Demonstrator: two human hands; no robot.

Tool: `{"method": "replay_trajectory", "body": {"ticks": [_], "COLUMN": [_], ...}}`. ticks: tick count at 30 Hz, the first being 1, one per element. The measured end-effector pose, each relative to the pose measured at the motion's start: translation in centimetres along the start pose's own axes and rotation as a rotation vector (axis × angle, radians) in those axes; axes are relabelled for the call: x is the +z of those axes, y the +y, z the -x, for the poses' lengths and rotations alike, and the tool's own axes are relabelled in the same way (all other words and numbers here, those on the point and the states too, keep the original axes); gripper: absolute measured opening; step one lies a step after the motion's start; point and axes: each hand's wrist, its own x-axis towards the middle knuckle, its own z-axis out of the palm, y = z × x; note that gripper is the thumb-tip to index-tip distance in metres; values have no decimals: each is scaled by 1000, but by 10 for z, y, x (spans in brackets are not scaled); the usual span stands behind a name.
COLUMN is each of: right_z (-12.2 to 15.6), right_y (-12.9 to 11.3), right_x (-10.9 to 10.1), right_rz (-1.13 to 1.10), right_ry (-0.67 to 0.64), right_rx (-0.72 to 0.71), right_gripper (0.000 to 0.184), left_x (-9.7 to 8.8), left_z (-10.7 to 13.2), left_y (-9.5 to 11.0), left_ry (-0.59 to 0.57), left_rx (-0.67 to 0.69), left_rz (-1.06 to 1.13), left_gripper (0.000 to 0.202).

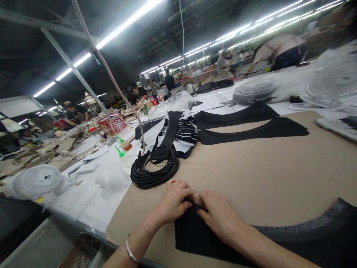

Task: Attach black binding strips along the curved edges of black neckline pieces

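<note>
A curved black fabric piece (200, 238) lies along the front of the tan board (251, 171). My left hand (180, 195), below a silver bangle, pinches the top edge of its left end. Close beside it, my right hand (217, 212) grips the same edge between thumb and fingers, and the edge looks folded there. The right forearm covers part of the piece. A greyish strip follows its curved edge at the right. Just beyond my left hand sits a coil of black strips (156, 169).
Two more curved black pieces (251, 130) lie farther back, beside a pile of black and white striped pieces (186, 130). Green-tipped bottles (124, 158) and a white fan (36, 180) stand at the left. Another fan (331, 83) stands at the right. Several people work in the background.
</note>
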Motion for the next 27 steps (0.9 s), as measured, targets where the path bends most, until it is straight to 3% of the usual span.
{"method": "replay_trajectory", "body": {"ticks": [15,20,27], "right_z": [1,9,16], "right_y": [0,9,18], "right_x": [2,14,34], "right_rz": [-86,-130,170], "right_ry": [2,82,315], "right_rx": [-29,-130,-397], "right_gripper": [17,20,24], "left_x": [-7,-5,3], "left_z": [-2,0,13], "left_y": [-3,-6,-19], "left_ry": [-70,-46,78], "left_rx": [55,73,275], "left_rz": [-6,-15,-213], "left_gripper": [26,26,28]}}
